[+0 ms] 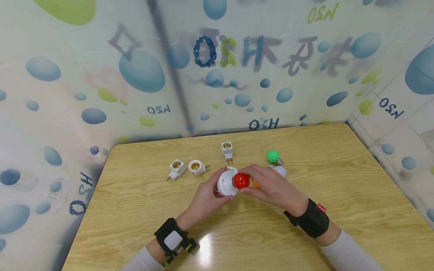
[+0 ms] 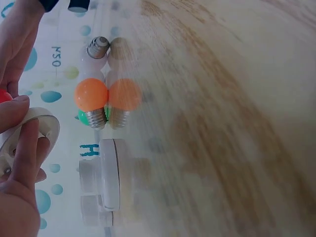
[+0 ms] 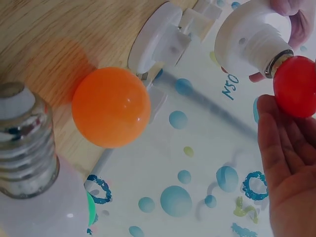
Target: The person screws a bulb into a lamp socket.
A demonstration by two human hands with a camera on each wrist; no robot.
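Observation:
A white round lamp holder (image 1: 225, 183) is gripped by its base in my left hand (image 1: 207, 194), tilted above the table. Its mouth faces right, towards a red light bulb (image 1: 241, 181). My right hand (image 1: 269, 184) pinches this bulb between thumb and fingers. In the right wrist view, the bulb's metal base meets the holder's neck; how deep it sits is hidden. The left wrist view shows fingers of the left hand (image 2: 22, 182) against the hollow underside of the lamp holder (image 2: 53, 123).
An orange bulb (image 3: 111, 107), a green bulb (image 1: 272, 156) and a white bulb (image 1: 280, 171) lie by the right hand. Two square plug-in sockets (image 1: 227, 149) and a round plug-in socket (image 1: 196, 166) lie further back. A patterned curtain (image 1: 217, 94) hangs behind the wooden table (image 1: 135, 210).

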